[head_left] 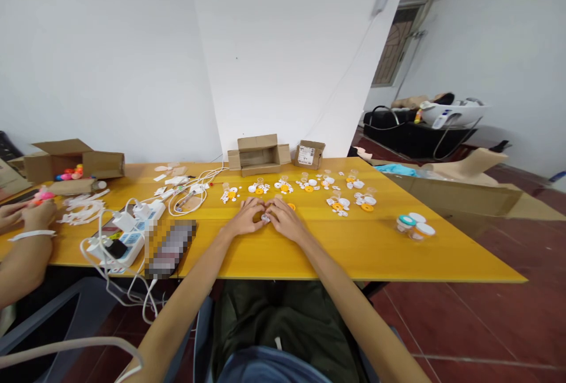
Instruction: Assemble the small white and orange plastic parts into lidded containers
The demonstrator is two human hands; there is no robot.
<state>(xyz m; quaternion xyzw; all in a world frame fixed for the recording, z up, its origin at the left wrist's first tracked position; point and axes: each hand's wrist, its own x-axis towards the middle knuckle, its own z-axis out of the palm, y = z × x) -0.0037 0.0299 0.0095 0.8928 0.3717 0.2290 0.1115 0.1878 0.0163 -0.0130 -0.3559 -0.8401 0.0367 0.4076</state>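
Observation:
Over the yellow table (pixel 345 253), right in front of me, my left hand (pixel 246 217) and my right hand (pixel 285 219) meet with fingertips close together. Between the thumbs and fingers shows a small whitish piece (pixel 265 217), gripped from both sides; its exact kind is too small to tell. Just beyond my right hand lies an orange disc (pixel 291 207), partly hidden by the fingers. Behind the hands are several small groups of parts, each with an orange wheel-like disc (pixel 308 189), a white round lid (pixel 345 202), a clear cup (pixel 354 174) and little white pieces (pixel 340 213).
Capped clear jars (pixel 422 231) stand at the right. Open cardboard boxes (pixel 259 159) line the wall. To the left are a phone (pixel 171 250), a power strip (pixel 132 235) and tangled white cables (pixel 194 197). Farther left, a co-worker's hands (pixel 38 215) hold a pink object.

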